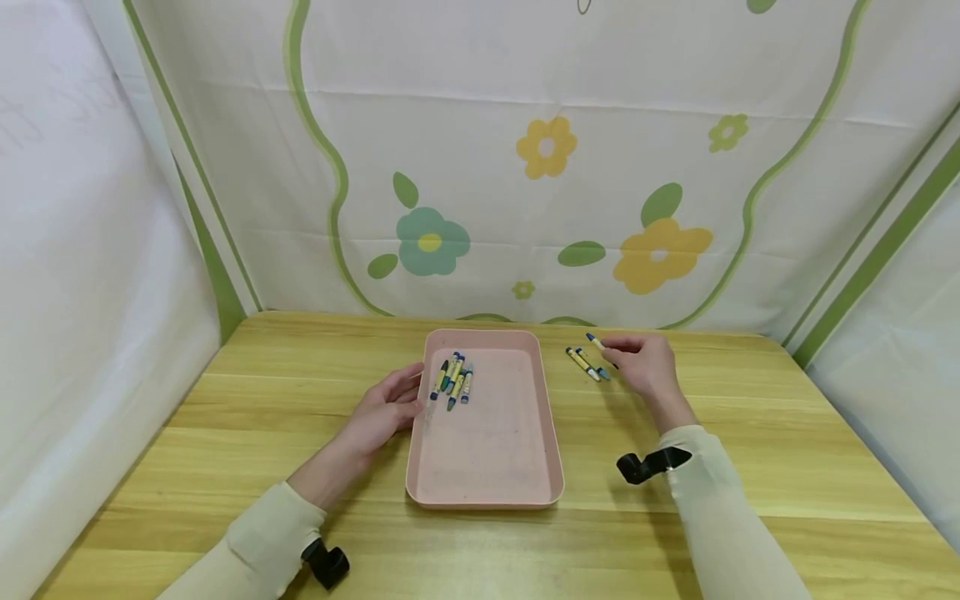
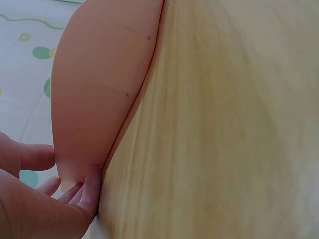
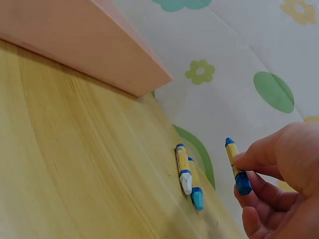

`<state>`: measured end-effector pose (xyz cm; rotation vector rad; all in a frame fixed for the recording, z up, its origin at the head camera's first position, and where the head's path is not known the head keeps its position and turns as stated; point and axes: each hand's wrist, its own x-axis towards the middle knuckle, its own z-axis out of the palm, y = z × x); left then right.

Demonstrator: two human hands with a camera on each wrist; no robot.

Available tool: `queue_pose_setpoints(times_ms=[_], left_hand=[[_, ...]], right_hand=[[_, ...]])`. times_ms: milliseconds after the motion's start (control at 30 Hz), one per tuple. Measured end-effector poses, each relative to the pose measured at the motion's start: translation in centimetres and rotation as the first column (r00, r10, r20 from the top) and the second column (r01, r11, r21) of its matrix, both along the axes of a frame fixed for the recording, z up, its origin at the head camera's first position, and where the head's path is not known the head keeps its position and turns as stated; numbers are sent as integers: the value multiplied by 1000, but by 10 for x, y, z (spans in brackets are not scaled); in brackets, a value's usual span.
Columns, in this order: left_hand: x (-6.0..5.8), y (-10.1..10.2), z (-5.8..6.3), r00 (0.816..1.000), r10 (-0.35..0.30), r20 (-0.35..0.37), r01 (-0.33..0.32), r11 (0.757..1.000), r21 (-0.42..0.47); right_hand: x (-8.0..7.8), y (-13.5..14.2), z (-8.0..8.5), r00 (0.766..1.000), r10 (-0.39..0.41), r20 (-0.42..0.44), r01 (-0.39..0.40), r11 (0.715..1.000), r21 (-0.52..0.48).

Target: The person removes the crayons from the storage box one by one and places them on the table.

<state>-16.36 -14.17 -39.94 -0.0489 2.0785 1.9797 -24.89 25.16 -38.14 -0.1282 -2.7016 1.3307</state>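
Wooden table [image 1: 780, 442], flowered cloth [image 1: 465, 150] behind; right fingers [image 3: 271, 191] pinch crayon [image 3: 232, 152], left fingers [image 2: 92, 186] loose against tray [image 1: 487, 458].

We see a wooden surface [image 1: 480, 542] with pale yellow-brown grain filling the lower frame, a soft sheen at bottom centre. Behind it, across the upper centre, we see a white fabric backdrop [image 1: 465, 142] with faint horizontal creases. A wavy green border [image 1: 341, 179] runs down its left side, and another down the right. Between them we find a teal flower [image 1: 412, 250] left of centre, orange flowers [image 1: 637, 265] towards the right and scattered green leaves [image 1: 582, 253]. White side panels stand at far left [image 1: 90, 250] and far right [image 1: 900, 358], where we notice green stripes [image 1: 877, 267].
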Motion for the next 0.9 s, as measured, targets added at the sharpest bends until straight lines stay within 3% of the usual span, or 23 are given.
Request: queue_pose_setpoints(times_ms=[467,900], left_hand=[[1,1,1,1000,5,-2,-5,1000,-7],[-1,0,-1,1000,10,3,-10,1000,-10]], right_hand=[[-7,11,-15,987,-33,156,44,997,-66],[-12,13,-26,988,-51,146,57,998,-35]])
